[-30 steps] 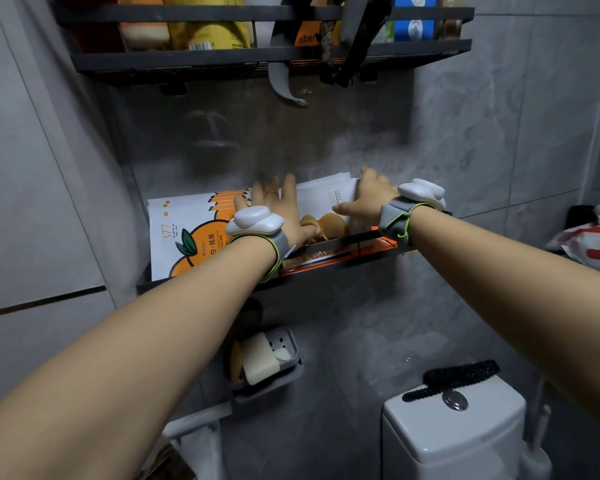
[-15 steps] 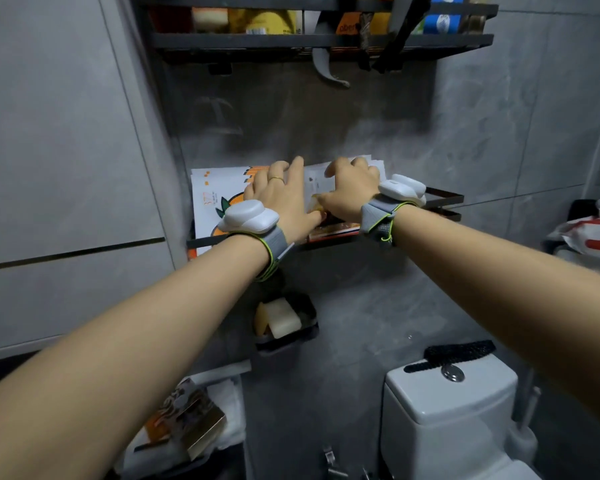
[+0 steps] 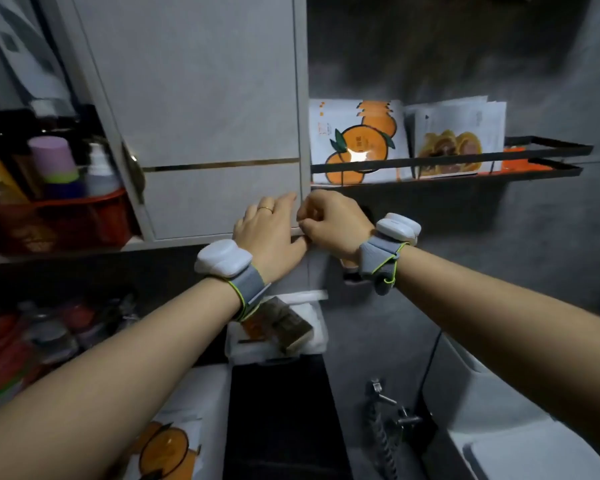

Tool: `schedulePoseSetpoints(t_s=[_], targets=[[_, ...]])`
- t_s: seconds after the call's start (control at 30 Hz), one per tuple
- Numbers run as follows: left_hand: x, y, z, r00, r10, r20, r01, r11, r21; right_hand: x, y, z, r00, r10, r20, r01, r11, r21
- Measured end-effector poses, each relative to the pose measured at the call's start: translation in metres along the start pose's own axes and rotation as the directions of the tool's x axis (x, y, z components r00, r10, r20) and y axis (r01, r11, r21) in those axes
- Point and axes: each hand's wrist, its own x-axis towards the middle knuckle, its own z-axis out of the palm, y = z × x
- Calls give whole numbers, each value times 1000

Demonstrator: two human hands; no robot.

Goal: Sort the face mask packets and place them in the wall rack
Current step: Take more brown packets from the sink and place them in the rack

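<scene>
The wall rack (image 3: 447, 160) hides its front rail's share of the face mask packets (image 3: 357, 140); a loose packet (image 3: 168, 452) (orange print) is cut off below; the bottles (image 3: 52, 161) are blurred.

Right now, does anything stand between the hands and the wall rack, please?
Nothing visible does. The left hand and right hand sit below the wall rack near its left end; only bare wall lies between.

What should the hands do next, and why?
Probably lower the left hand to the orange packet lying at bottom left: it and the right hand seem to hold nothing, and the wall rack already has a matching orange stack.
</scene>
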Motion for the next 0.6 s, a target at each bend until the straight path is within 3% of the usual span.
schedulePoseSetpoints(t_s=[0.33, 0.6], targets=[[-85, -153, 8, 963, -227, 146, 221, 973, 61, -18, -69, 155, 964, -30, 265, -2, 993, 120], [-139, -256, 17, 894, -359, 267, 326, 931, 164, -27, -93, 265, 912, -14, 409, -30, 994, 101]])
